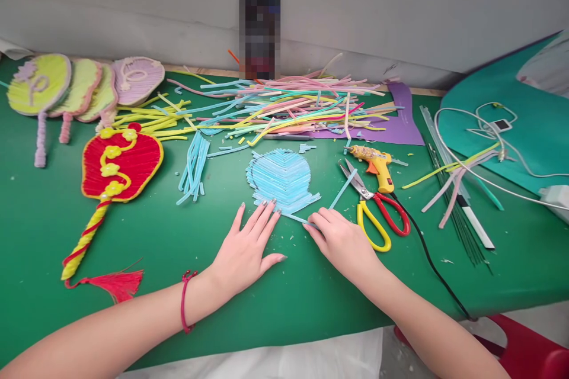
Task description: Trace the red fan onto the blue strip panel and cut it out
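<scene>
Presently, you are laying your left hand (249, 243) flat at the near edge of the ribbed blue disc (284, 173), its grip open and clasping nothing, while the disc is resting on the green surface (178, 243) between the blue bundle (194, 167) and the scissors (365, 192). Your right hand (340, 237) is pinching its grip on a blue strip (299, 218) running toward those left fingertips; pulling too hard against a light left press could be skewing the strip or loosening the ragged edge, and a careless wrist could be catching the scissors lying just beside it.
</scene>
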`<action>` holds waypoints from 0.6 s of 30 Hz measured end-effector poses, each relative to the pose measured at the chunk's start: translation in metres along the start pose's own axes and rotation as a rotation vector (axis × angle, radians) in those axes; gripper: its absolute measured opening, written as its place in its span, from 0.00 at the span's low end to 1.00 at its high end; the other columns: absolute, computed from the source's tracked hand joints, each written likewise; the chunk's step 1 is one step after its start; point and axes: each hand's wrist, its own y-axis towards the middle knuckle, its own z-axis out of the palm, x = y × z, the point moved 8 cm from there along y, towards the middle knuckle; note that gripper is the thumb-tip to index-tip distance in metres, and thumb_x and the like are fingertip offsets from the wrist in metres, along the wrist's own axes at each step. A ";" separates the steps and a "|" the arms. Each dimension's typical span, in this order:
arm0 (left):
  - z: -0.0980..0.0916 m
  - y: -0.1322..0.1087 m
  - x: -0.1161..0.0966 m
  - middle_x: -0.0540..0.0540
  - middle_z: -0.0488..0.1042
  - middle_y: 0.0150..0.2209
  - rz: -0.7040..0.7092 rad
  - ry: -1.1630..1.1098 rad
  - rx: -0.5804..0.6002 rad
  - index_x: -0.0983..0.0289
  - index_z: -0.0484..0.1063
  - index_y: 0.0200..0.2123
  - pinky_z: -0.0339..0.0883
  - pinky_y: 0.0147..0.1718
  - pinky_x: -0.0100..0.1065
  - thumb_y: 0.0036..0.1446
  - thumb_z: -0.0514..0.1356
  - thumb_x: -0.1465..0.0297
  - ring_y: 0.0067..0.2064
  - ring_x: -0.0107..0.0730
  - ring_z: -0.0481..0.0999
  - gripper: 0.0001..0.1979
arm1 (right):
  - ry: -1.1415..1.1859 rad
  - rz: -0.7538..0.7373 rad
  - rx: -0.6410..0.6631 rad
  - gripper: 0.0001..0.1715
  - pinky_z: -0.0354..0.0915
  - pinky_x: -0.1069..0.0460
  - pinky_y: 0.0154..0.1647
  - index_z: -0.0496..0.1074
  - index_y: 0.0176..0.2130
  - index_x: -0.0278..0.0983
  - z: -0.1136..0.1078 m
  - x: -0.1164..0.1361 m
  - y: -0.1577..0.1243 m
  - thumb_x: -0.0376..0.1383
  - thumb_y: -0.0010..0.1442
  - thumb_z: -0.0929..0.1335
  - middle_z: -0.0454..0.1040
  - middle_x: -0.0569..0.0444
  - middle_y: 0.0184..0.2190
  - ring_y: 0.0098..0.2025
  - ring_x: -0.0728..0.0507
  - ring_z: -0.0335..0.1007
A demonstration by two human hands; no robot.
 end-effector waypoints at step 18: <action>-0.001 0.000 0.000 0.61 0.55 0.66 0.002 -0.010 -0.012 0.62 0.58 0.64 0.41 0.64 0.56 0.63 0.47 0.51 0.66 0.48 0.57 0.32 | 0.370 0.014 -0.091 0.11 0.66 0.50 0.37 0.69 0.34 0.39 0.015 -0.003 0.012 0.32 0.66 0.60 0.73 0.52 0.32 0.35 0.45 0.70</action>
